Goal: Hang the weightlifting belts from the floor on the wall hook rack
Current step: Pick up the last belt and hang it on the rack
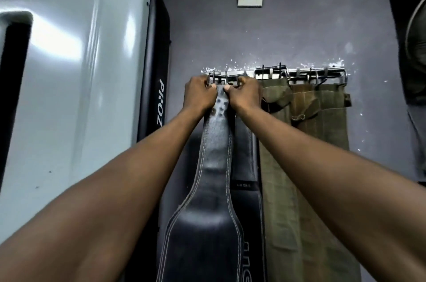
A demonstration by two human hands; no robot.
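Black leather belt [216, 148] is gripped at its buckle [222, 80] by both hands [199, 93] [244, 95]; the buckle should be seated fully over a hook on the rack [322, 73] before release.

The bottom edge cuts off the black stitched leather belt [207, 189]. A second black belt [245, 166] hangs mostly hidden behind it, its lettering unreadable. Both hands cover the metal buckle [224, 80], hiding whether it sits on a hook.
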